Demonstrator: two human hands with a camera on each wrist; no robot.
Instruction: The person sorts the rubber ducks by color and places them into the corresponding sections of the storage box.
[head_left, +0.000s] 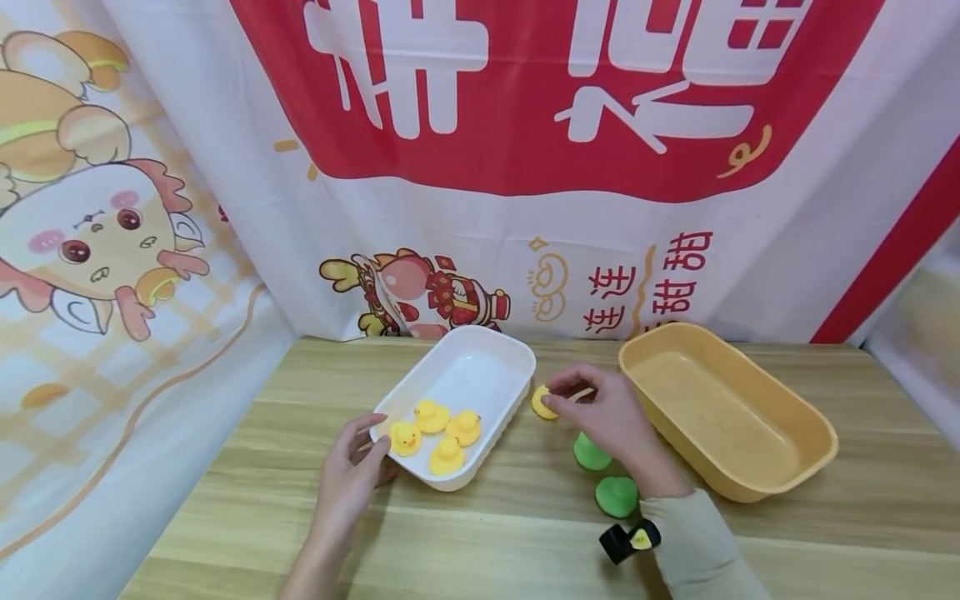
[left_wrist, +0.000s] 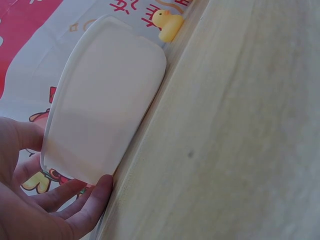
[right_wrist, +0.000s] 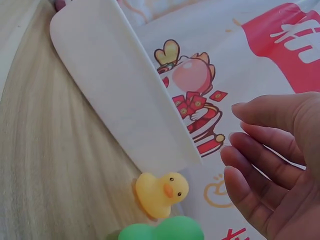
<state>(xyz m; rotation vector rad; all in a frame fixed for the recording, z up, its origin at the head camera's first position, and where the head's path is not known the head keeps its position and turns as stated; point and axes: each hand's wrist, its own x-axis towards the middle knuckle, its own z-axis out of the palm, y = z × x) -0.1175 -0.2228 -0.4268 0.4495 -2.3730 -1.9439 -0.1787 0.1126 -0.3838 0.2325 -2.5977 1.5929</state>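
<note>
My left hand (head_left: 356,462) grips the near left corner of a white plastic bin (head_left: 480,350), thumb at the rim and fingers along the outer wall. Several yellow rubber ducks (head_left: 447,456) lie in the bin's near end. Just right of the bin, a single yellow rubber duck (right_wrist: 155,192) stands on the table. My right hand (head_left: 600,408) hovers by this duck, overlapping it in the head view. In the right wrist view its fingers (right_wrist: 250,185) are loosely bent, thumb apart, with nothing between them. Two green rubber ducks (head_left: 617,497) sit below the right forearm.
A tan plastic bin (head_left: 720,408) stands at the right, close beside the right forearm. The wooden table (head_left: 465,558) ends at the back against a printed white and red cloth (head_left: 450,208). Another printed cloth (head_left: 127,375) hangs along the left side.
</note>
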